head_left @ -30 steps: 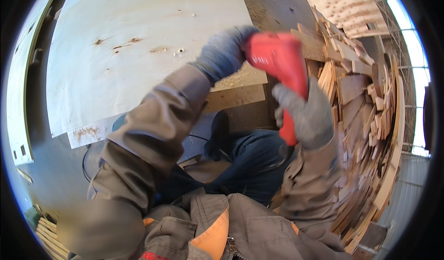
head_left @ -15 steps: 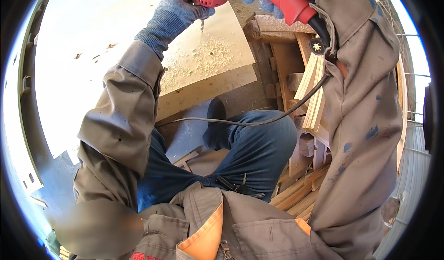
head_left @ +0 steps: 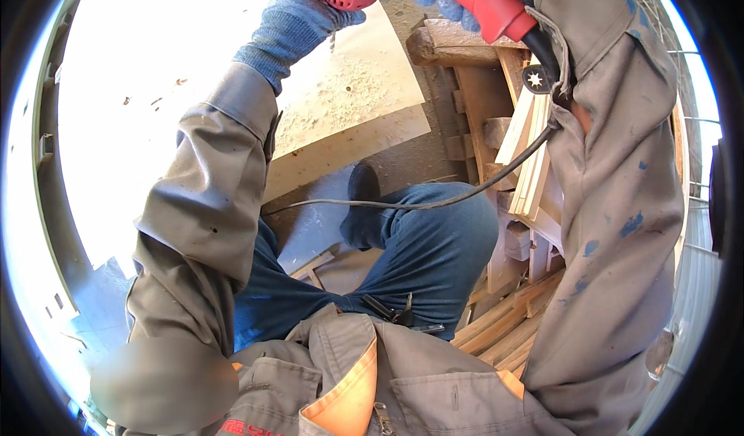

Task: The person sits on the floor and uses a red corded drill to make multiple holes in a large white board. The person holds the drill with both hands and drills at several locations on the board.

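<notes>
A red electric drill [head_left: 474,3] lies across the top of the view, its front cut off by the upper edge. In a blue-grey knitted glove, my left hand [head_left: 308,11] is wrapped round the drill's front body. My right hand [head_left: 446,6], gloved alike, grips the rear handle; only some fingers and the dark cuff show. Below the left hand a thin drill bit [head_left: 333,42] points down at a pale wooden board [head_left: 391,64]. Pale shavings [head_left: 310,104] are strewn on the board around a small dark hole [head_left: 348,89]. Whether the bit touches the wood I cannot tell.
The drill's black cord [head_left: 457,199] runs from my right wrist across my bent knee [head_left: 449,227]. Wooden blocks and thin strips [head_left: 528,157] are stacked on the right, with more planks [head_left: 508,320] below. Wire mesh [head_left: 697,149] stands at the far right.
The drill and both hands have shifted slightly upward in view, and a shorter length of bit shows. My right sleeve has moved a little to the right. Both hands keep their hold.
</notes>
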The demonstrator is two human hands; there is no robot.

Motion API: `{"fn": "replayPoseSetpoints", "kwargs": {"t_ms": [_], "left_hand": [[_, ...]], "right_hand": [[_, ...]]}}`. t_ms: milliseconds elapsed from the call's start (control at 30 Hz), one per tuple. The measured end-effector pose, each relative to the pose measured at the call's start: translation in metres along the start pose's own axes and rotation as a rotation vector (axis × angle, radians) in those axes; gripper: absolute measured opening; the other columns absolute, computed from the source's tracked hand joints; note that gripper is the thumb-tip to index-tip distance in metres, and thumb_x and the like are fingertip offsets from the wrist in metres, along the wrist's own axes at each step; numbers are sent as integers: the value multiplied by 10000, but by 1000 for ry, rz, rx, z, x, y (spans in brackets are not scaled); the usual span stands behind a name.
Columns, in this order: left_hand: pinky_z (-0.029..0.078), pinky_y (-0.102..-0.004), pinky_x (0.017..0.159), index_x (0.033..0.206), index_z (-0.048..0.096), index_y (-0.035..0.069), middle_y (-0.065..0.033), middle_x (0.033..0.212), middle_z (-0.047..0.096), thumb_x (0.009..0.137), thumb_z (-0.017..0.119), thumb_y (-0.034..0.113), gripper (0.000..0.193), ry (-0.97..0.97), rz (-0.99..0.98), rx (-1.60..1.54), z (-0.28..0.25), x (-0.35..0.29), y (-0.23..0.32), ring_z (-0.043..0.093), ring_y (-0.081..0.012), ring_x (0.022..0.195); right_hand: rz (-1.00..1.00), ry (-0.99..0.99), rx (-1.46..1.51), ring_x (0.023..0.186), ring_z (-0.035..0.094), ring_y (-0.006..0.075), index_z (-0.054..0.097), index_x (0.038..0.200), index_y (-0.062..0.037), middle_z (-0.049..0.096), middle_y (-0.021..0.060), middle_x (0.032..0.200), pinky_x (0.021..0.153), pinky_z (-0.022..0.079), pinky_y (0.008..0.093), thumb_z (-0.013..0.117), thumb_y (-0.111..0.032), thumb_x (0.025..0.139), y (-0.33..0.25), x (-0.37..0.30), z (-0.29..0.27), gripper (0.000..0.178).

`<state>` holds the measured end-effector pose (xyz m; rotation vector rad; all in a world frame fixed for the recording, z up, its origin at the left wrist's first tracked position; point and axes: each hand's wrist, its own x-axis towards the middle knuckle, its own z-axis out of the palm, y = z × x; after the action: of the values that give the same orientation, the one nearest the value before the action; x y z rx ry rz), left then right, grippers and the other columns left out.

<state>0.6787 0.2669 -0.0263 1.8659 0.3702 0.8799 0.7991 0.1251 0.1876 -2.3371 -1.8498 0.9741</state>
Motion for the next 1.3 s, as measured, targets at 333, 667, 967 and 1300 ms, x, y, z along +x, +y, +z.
{"fn": "replayPoseSetpoints", "kwargs": {"t_ms": [333,667,967,1300], "left_hand": [[558,-325,915,1291,495,31,-96,1176,657,699,888,189,728,48,-32,-44,3,-3,4,645,-202,1071],[546,-337,952,1292,480,15,-105,1219,634,701,881,125,722,66,-68,-158,5,-5,0,626,-211,1113],[546,-336,950,1279,491,15,-104,1227,635,696,886,138,715,85,-93,-149,5,-10,3,626,-204,1112],[543,-344,955,1283,499,44,-88,1230,638,689,894,171,725,91,-34,-95,3,-15,-2,628,-205,1110]], "right_hand": [[-34,-14,11,565,620,177,623,985,2,628,89,746,511,516,292,625,-407,909,5,4,-6,417],[-49,-13,12,567,629,185,630,971,4,634,95,735,516,522,298,621,-400,912,6,3,-8,408],[-57,-13,8,570,637,192,636,957,6,639,101,725,520,527,303,617,-393,914,1,2,-7,402],[-57,-14,-1,572,645,201,643,943,8,644,107,714,525,532,308,612,-386,917,-3,4,-5,396]]}}
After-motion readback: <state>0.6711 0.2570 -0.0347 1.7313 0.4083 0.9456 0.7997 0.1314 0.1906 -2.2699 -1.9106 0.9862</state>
